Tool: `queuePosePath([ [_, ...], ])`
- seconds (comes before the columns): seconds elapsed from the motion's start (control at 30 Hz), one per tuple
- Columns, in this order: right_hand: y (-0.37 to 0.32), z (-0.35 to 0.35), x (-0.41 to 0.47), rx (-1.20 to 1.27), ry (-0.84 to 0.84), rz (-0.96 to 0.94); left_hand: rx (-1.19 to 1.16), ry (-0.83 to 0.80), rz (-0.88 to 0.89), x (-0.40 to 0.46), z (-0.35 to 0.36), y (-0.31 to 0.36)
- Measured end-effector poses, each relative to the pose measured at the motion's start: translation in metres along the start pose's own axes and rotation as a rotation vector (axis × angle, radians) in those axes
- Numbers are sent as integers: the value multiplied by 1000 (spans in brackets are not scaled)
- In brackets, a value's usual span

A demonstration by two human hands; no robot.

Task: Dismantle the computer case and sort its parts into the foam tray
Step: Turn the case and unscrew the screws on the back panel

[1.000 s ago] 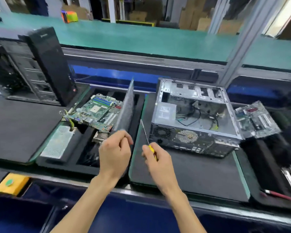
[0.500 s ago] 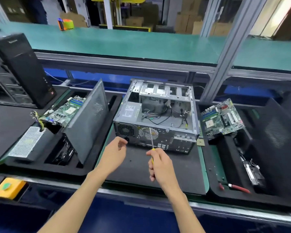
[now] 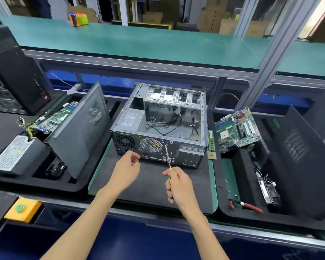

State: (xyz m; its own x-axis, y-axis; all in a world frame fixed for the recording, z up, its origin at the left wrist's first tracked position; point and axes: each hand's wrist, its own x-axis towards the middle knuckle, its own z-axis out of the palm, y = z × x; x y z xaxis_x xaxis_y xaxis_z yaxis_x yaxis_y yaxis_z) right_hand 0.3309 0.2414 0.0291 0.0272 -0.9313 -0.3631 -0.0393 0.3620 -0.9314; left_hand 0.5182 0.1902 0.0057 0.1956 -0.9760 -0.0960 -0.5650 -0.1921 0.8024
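An open grey computer case [image 3: 159,126] lies on a dark mat, its rear panel facing me, cables and a power supply inside. My right hand [image 3: 178,184] grips a yellow-handled screwdriver [image 3: 168,156] whose shaft points up at the rear panel. My left hand [image 3: 127,168] hovers just before the case's lower left corner, fingers loosely curled and holding nothing. The black foam tray [image 3: 45,184] on the left holds a side panel [image 3: 79,132] leaning upright, a motherboard [image 3: 54,117] and a silver power supply [image 3: 11,154].
A second foam tray [image 3: 242,211] on the right carries a motherboard [image 3: 236,128], a black panel [image 3: 298,156], a drive and red-handled pliers [image 3: 248,205]. A black tower [image 3: 13,72] stands far left. A yellow box [image 3: 22,209] sits at the front edge. Green shelf behind.
My left hand let go of the side panel, which now leans in the left tray, and moved right toward the case. The view swung right. The screwdriver stays in my right hand.
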Motion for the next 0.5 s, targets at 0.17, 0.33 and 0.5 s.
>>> queuePosePath([
  [0.17, 5, 36, 8, -25, -12, 21, -8, 6, -22, 11, -26, -29],
  [0.33, 9, 70, 17, -30, -26, 50, -8, 11, -38, 26, -52, -57],
  [0.5, 10, 98, 22, -85, -53, 31, -19, 42, -52, 39, -73, -73],
])
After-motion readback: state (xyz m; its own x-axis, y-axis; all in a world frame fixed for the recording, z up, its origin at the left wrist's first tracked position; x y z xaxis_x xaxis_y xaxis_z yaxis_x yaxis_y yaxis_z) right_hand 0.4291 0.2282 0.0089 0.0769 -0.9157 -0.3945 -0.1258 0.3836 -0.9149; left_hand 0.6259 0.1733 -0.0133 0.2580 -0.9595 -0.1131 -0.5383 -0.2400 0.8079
